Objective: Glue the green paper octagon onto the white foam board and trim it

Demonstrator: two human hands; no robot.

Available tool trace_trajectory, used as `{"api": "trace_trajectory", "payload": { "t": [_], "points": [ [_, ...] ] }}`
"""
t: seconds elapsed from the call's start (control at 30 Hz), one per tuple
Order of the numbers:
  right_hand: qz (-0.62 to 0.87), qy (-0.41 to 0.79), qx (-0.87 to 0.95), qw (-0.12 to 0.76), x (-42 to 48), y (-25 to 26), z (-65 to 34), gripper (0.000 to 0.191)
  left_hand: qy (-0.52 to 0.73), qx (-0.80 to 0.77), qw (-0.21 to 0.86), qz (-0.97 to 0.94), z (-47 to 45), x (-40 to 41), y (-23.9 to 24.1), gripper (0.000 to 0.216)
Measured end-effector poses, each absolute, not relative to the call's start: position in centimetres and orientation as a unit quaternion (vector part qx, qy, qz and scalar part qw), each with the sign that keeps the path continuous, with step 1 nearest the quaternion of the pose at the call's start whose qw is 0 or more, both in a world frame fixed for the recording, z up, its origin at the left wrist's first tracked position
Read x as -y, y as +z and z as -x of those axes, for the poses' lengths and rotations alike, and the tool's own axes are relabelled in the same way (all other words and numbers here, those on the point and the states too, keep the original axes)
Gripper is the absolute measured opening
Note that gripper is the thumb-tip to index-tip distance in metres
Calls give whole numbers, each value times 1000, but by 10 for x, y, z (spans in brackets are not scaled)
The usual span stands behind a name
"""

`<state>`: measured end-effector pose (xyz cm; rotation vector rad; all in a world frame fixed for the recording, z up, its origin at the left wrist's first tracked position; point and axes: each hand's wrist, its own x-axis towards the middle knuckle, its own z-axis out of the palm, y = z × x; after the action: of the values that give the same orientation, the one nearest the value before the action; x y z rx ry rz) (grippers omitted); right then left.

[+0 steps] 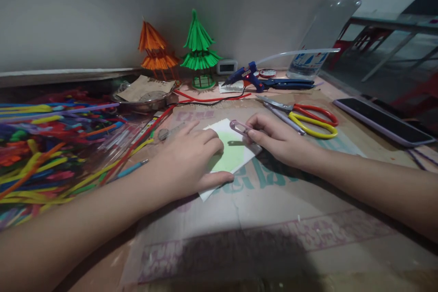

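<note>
A white card [224, 128] with a pale green sheet [233, 153] on it lies on the cardboard-covered table. My left hand [191, 157] rests on the card's left side, fingers curled down against it. My right hand [277, 139] is closed on a small clear pink thread snipper [238, 127], whose tip sits over the card's upper right corner.
A heap of coloured pipe cleaners [44, 146] fills the left. Orange [155, 50] and green [199, 48] paper trees stand by the wall. A blue glue gun [247, 75], red-and-yellow scissors [308, 116], a phone [383, 121] and a metal bowl [145, 100] lie around.
</note>
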<state>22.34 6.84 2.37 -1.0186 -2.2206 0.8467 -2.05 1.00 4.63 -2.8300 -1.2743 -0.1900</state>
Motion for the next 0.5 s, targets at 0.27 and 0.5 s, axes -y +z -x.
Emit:
{"api": "trace_trajectory", "payload": {
  "t": [0.27,0.5],
  "points": [
    [377,322,822,280,-67,25,-224,15,-66,379,77,920,21,-9,42,40],
    [378,331,819,276,-67,25,-223,14,-72,374,49,923,23,-12,44,48]
  ]
}}
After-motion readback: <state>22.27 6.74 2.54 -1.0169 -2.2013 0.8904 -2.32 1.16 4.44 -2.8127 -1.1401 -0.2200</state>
